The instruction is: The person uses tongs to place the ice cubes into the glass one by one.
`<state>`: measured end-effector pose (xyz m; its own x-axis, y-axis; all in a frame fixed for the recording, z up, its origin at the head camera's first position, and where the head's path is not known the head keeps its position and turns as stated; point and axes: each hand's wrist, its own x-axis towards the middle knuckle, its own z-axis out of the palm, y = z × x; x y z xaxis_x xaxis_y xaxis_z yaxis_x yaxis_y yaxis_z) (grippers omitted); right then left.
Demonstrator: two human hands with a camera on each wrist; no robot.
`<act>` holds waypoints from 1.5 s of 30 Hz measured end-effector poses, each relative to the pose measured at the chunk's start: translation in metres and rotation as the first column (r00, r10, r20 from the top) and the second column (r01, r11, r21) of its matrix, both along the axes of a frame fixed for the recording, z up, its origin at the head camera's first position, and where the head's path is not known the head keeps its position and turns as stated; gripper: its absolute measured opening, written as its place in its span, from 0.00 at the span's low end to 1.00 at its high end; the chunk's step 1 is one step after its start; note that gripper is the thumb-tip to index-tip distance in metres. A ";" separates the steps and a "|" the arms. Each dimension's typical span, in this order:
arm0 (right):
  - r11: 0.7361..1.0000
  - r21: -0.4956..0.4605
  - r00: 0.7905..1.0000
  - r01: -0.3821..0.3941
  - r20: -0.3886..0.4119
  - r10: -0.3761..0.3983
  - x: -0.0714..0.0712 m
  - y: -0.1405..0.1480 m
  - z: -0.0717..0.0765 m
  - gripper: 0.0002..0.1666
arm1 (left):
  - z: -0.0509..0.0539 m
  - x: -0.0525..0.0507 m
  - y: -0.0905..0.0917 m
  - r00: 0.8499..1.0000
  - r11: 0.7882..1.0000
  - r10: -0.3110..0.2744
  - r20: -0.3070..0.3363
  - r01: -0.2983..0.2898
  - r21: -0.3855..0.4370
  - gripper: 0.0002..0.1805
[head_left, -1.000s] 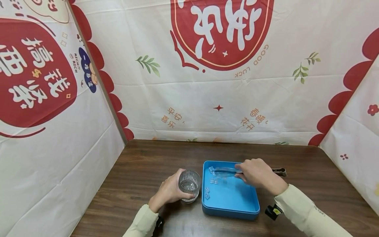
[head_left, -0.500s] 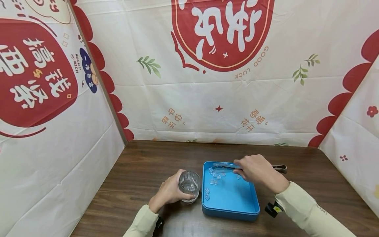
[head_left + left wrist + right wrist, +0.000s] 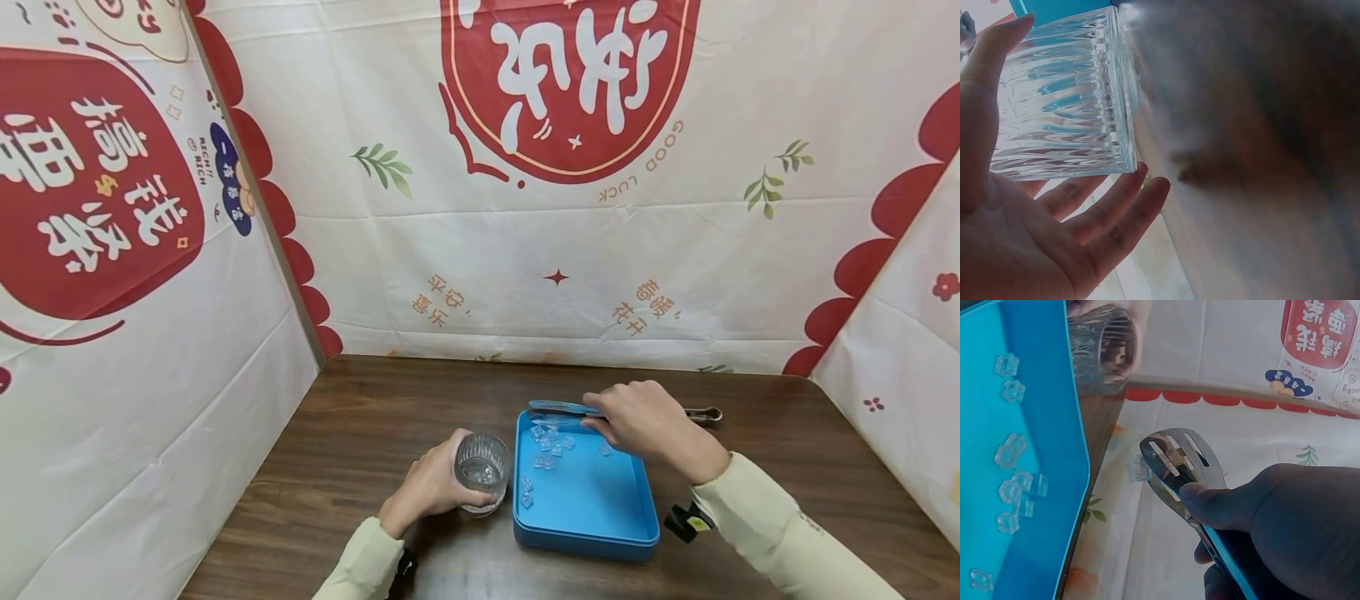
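My left hand (image 3: 431, 482) holds a clear ribbed glass (image 3: 482, 467), thumb on the near side and fingers round the far side. The left wrist view shows the ribbed wall of the glass (image 3: 1066, 94) close up. With my right hand (image 3: 637, 421) I grip metal serving tongs (image 3: 562, 407) above the back of a blue tray (image 3: 600, 508). In the right wrist view, a clear plastic cube (image 3: 1137, 469) sits at the slotted tips of the tongs (image 3: 1200, 450). Several similar clear cubes (image 3: 546, 461) lie in the tray, mostly along its left and back parts.
The tray stands on a dark wooden table (image 3: 397, 400), just right of the glass. A printed white cloth (image 3: 487, 250) hangs behind the table, and further cloth walls flank it left and right.
My right hand has raised the tongs from among the cubes toward the tray's back edge, tips up and slightly left. The left hand and the glass have stayed in place.
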<state>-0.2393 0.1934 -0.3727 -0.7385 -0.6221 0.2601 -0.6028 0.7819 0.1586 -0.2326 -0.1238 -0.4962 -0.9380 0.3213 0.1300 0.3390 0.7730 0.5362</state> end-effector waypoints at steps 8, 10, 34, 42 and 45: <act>0.998 -0.024 0.997 -0.062 -0.047 0.061 -0.002 -0.017 0.006 0.11 | 0.001 0.000 0.000 1.000 1.000 -0.001 0.008 0.001 0.000 0.51; 0.997 -0.028 0.995 -0.078 -0.058 0.077 -0.003 -0.022 0.007 0.12 | 0.001 -0.001 0.000 1.000 1.000 -0.002 0.006 0.002 -0.003 0.51; 0.983 -0.036 0.981 -0.182 -0.073 0.179 -0.001 -0.064 0.002 0.12 | 0.000 -0.002 0.000 1.000 1.000 -0.001 0.031 0.001 0.001 0.50; 0.980 -0.040 0.979 -0.195 -0.070 0.192 -0.001 -0.066 -0.002 0.12 | 0.001 -0.002 -0.001 0.999 1.000 0.008 0.047 -0.008 -0.011 0.49; 0.982 -0.029 0.981 -0.185 -0.060 0.183 -0.001 -0.065 -0.002 0.13 | 0.001 -0.001 -0.001 0.998 1.000 0.017 0.055 -0.016 -0.020 0.51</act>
<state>-0.2403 0.1285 -0.3749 -0.5958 -0.7356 0.3224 -0.7273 0.6644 0.1718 -0.2337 -0.1245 -0.4950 -0.9487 0.3080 0.0720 0.2969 0.7886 0.5386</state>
